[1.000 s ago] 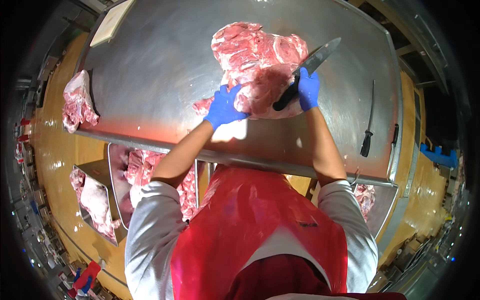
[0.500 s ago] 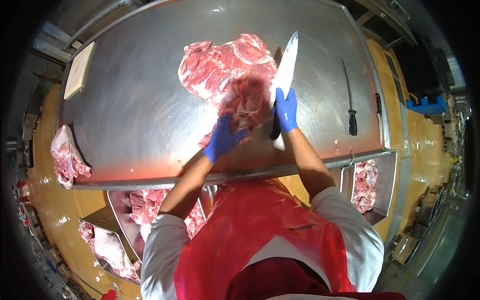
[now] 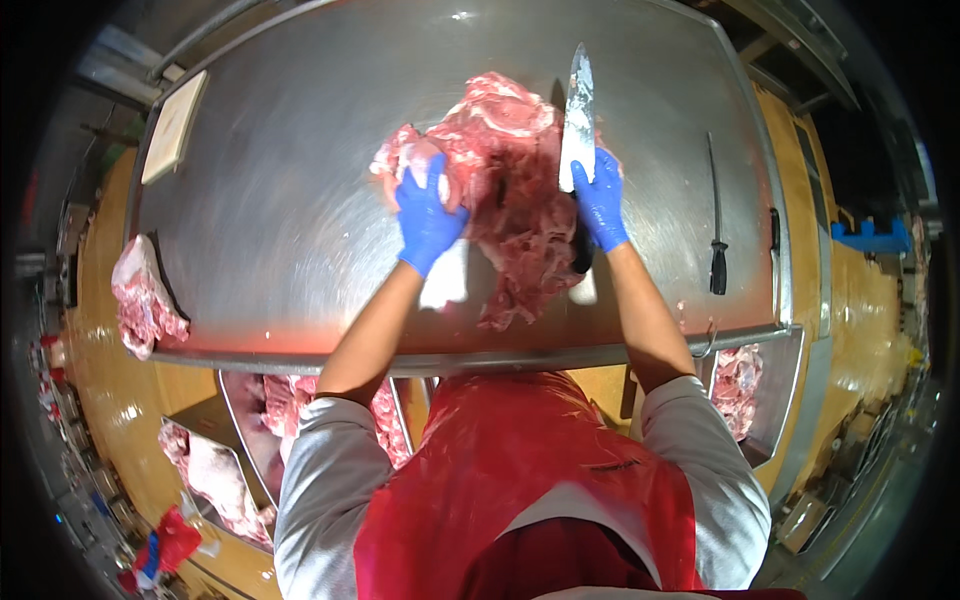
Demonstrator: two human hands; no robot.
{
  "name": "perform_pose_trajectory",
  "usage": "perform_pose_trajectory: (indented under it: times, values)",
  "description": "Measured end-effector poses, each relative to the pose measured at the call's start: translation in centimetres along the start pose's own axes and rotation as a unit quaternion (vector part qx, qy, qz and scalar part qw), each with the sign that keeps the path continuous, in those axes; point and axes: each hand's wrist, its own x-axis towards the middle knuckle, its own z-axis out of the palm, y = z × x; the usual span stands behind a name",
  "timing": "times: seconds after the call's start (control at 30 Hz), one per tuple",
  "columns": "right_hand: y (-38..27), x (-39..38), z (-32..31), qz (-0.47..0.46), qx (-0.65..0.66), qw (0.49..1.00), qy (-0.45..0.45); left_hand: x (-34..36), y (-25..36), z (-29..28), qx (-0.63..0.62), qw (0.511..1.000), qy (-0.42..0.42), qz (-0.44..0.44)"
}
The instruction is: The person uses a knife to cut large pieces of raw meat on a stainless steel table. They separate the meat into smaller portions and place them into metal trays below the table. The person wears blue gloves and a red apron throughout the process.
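Observation:
A large piece of raw meat lies on the steel table, its ragged lower end toward me. My left hand, in a blue glove, presses on the meat's left part with thumb and fingers apart. My right hand, gloved in blue too, is wrapped round the black handle of a large knife. The knife's wide, smeared blade points away from me along the right side of the meat. Part of the handle is hidden by the hand.
A sharpening steel lies to the right on the steel table. At the left are a white cutting board and another meat piece. Metal bins with meat stand below the near edge. A red-clad person shows at lower left.
My left hand has moved from the meat's near end to its left part. The meat has turned and shifted right. My right hand has moved slightly right with the knife.

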Motion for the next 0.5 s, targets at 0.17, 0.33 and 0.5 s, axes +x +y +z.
perform_pose_trajectory:
  times: [0.17, 0.33, 0.5]
  values:
    - [1.6, 2.4, -2.1, 0.089, 0.13, 0.987, -0.028, 0.4, 1.6, -1.3, -0.069, 0.997, -0.012, -0.033]
    - [1.6, 6.2, -2.9, 0.061, 0.04, 0.994, -0.077, 6.9, -3.3, 0.4, -0.246, 0.911, -0.294, -0.153]
    - [1.4, 8.0, -2.2, 0.044, -0.019, 0.998, -0.051, 1.9, -7.5, 1.4, -0.259, 0.916, -0.224, -0.21]
